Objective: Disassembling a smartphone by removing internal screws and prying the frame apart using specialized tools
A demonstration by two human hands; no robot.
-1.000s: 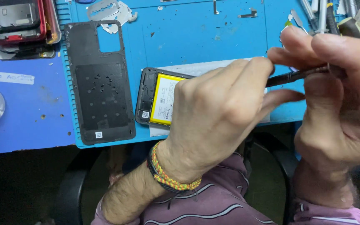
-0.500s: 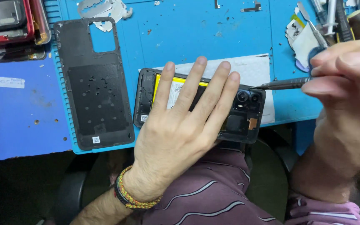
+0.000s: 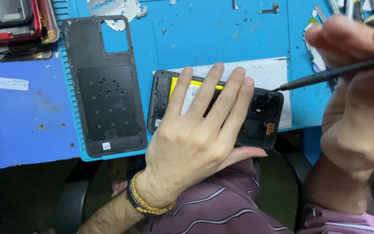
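While the opened phone is worked on, the scene is recorded as follows.

Work mat: a blue mat [image 3: 221, 39] is laid on the bench; loose metal bits are scattered along its far edge.
Back cover: a dark back cover [image 3: 104, 86] is laid inside-up, just left of the phone, apart from it.
Opened phone: the opened phone [image 3: 256, 117] is laid on a white sheet near the mat's front edge, its yellow battery partly hidden.
Left hand: the left hand [image 3: 198, 130] is pressed flat on the phone, fingers spread, nothing gripped.
Right hand: the right hand [image 3: 356, 99] is closed around a thin dark screwdriver [image 3: 325, 77].
Tip: it is set at the phone's upper right corner, beside the camera block.
Step advice: the driver is judged best kept square to the screw, and the phone pinned steady.
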